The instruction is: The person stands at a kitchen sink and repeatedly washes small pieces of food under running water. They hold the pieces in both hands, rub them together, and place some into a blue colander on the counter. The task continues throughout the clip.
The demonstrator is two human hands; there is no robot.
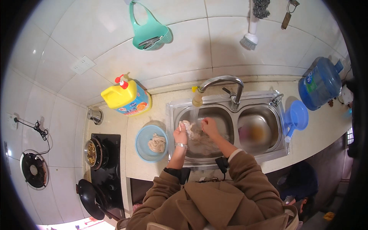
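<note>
My left hand [180, 134], with bracelets at the wrist, grips a pale, limp, stringy piece of food [187, 126] over the left bowl of a steel double sink [235, 136]. My right hand [209, 126] is beside the water stream with its fingers curled; whether it holds anything cannot be told. Water runs from the yellowish nozzle [197, 99] of the chrome faucet [222, 78] between my hands. Cloudy water with pale pieces lies in the left bowl. Similar pale food [157, 143] rests in a light blue plastic basket [139, 151] left of the sink.
A yellow detergent jug [129, 99] stands behind the basket. Farther left are a black cooktop [112, 155], a pan of food [91, 153] and a wok [87, 198]. Right of the sink are a blue dipper [299, 115] and a water jug [320, 83]. A person [302, 178] is low at right.
</note>
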